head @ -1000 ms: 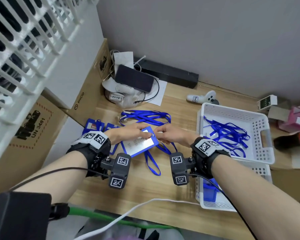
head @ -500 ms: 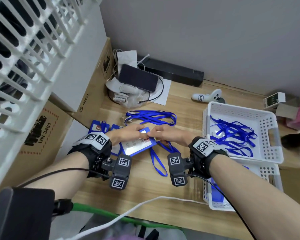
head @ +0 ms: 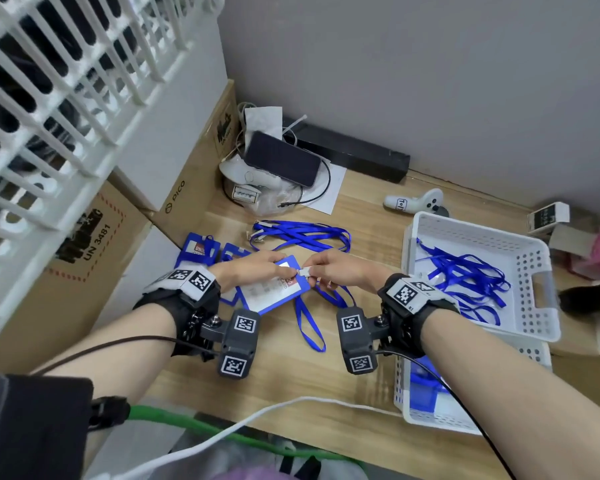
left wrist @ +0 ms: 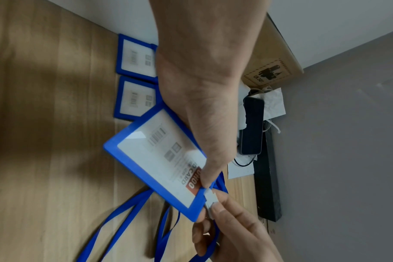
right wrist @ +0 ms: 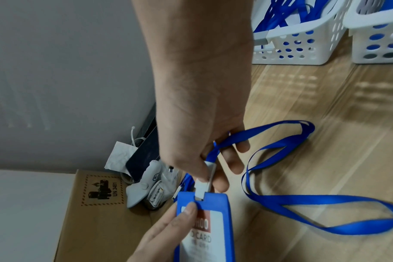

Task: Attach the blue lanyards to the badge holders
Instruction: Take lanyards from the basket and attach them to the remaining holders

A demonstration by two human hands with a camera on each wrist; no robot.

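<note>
My left hand [head: 257, 270] pinches the top edge of a blue badge holder [head: 269, 291] [left wrist: 155, 156] [right wrist: 210, 228] held just above the wooden table. My right hand [head: 336, 271] pinches the white clip [head: 305, 271] [left wrist: 210, 199] [right wrist: 205, 182] of a blue lanyard [head: 309, 323] [right wrist: 303, 200], and the clip sits at the slot in the holder's top edge. The strap trails over the table toward me. Two more badge holders [head: 201, 249] [left wrist: 137, 78] lie at the left. Loose lanyards [head: 302, 233] lie just beyond my hands.
A white basket [head: 534, 271] of blue lanyards stands at the right, and a second basket [head: 430, 420] with blue holders sits nearer me. Cardboard boxes [head: 84, 258] line the left. A phone [head: 281, 159], a white controller [head: 416, 202] and small boxes lie along the back wall.
My hands have stayed together at the holder's top edge; the white clip now shows between the fingertips. The camera view has shifted slightly.
</note>
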